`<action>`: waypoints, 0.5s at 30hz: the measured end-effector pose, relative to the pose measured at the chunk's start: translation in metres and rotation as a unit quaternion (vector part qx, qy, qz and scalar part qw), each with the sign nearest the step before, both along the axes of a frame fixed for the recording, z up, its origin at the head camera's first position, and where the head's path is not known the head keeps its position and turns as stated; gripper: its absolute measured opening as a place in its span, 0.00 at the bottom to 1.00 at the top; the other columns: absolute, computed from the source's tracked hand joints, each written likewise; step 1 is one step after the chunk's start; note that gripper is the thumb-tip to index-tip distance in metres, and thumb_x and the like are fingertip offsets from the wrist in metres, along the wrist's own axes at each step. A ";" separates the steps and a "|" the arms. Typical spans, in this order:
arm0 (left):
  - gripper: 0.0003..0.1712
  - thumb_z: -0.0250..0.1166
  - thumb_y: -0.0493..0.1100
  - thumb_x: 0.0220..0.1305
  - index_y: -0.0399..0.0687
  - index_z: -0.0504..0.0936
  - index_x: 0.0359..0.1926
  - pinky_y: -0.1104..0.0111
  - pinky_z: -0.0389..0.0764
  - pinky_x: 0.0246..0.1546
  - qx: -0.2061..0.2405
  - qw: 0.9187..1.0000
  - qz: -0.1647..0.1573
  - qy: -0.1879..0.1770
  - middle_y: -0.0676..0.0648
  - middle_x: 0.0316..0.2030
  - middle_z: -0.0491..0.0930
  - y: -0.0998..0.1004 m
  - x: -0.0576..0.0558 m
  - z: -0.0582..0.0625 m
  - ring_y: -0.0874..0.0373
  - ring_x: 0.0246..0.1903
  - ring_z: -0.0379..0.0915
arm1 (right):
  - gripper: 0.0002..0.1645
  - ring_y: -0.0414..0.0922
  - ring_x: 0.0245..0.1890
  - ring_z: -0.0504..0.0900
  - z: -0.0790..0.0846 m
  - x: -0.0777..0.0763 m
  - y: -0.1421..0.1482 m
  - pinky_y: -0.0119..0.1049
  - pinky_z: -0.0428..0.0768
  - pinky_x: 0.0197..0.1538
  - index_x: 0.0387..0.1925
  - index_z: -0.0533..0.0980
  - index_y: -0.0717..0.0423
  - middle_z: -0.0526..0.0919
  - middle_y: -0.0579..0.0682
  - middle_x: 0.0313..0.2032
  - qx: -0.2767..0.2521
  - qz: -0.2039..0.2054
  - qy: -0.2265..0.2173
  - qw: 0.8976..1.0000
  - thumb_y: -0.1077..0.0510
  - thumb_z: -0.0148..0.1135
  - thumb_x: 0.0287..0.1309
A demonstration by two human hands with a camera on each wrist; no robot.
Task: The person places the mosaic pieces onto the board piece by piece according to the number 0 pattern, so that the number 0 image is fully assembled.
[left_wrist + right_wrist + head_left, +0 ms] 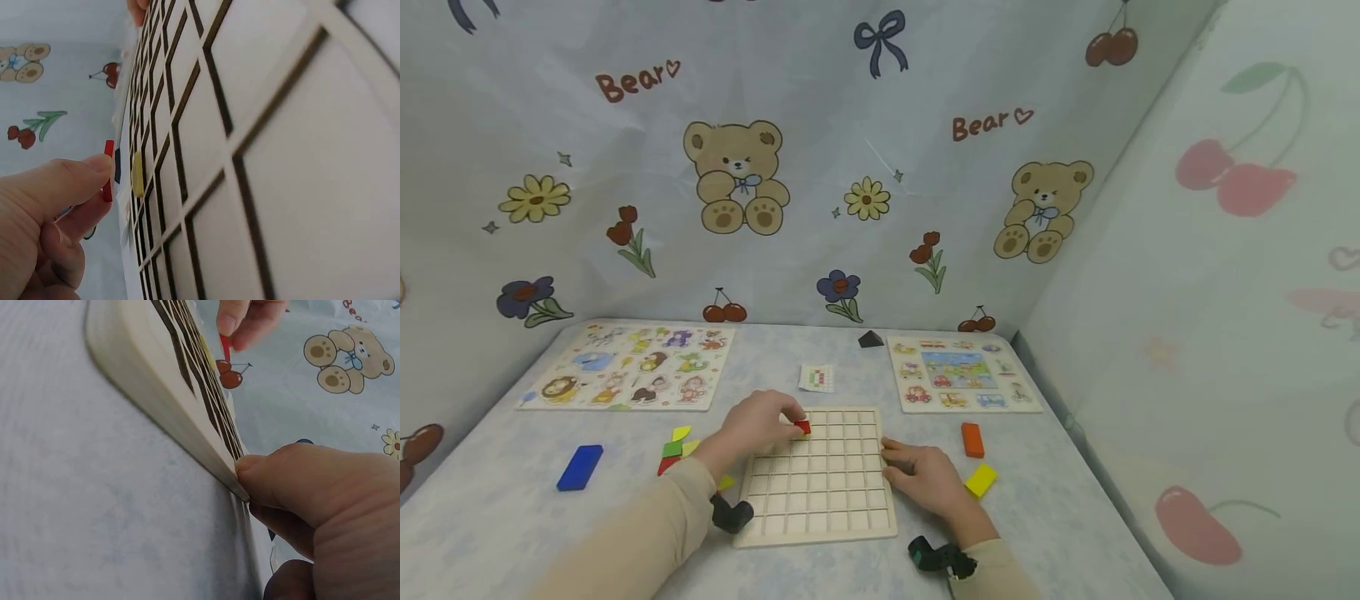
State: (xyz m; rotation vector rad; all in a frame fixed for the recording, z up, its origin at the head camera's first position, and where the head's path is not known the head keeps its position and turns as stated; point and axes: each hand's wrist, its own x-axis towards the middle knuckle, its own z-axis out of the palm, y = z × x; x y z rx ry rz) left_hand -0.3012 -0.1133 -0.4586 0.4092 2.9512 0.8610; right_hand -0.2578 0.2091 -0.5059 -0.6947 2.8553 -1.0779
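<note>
My left hand (757, 427) pinches a small flat red tile (108, 181) between thumb and fingers. It holds the tile above the far part of a pale wooden grid board (827, 482), apart from the surface in the left wrist view. A yellow tile (138, 175) sits on the board near the red one. At the board's right edge, my right hand (931, 482) grips the rim, its thumb (269, 478) on the edge. The fingers under that thumb are partly hidden.
Left of the board lie a blue block (580, 467) and several small tiles, including a green one (672, 449). An orange block (972, 440) and a yellow block (981, 480) lie right. Behind are a patterned card (817, 378), two picture boards and a dark pyramid-like piece (871, 339).
</note>
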 end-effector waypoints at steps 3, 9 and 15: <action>0.05 0.78 0.50 0.58 0.66 0.88 0.34 0.59 0.79 0.38 -0.001 1.000 -0.002 0.004 0.62 0.36 0.85 0.011 -0.002 -0.005 0.62 0.39 0.79 | 0.22 0.50 0.67 0.78 0.000 0.001 -0.002 0.52 0.77 0.64 0.60 0.83 0.52 0.79 0.41 0.65 -0.003 -0.001 -0.008 1.000 0.51 0.67 0.67; 0.05 0.77 0.49 0.59 0.66 0.88 0.30 0.63 0.75 0.31 -0.005 1.000 -0.027 0.002 0.63 0.33 0.84 0.021 -0.008 -0.013 0.63 0.30 0.75 | 0.22 0.48 0.67 0.77 0.004 0.002 -0.004 0.51 0.77 0.65 0.60 0.83 0.51 0.79 0.40 0.65 -0.003 -0.007 -0.014 1.000 0.52 0.67 0.67; 0.03 0.77 0.49 0.60 0.59 0.91 0.33 0.64 0.76 0.29 -0.004 1.000 -0.022 0.006 0.58 0.39 0.87 0.025 -0.009 -0.013 0.63 0.30 0.77 | 0.22 0.48 0.66 0.78 0.005 0.001 -0.002 0.51 0.77 0.64 0.60 0.83 0.52 0.79 0.41 0.65 0.005 -0.007 -0.005 1.000 0.52 0.66 0.67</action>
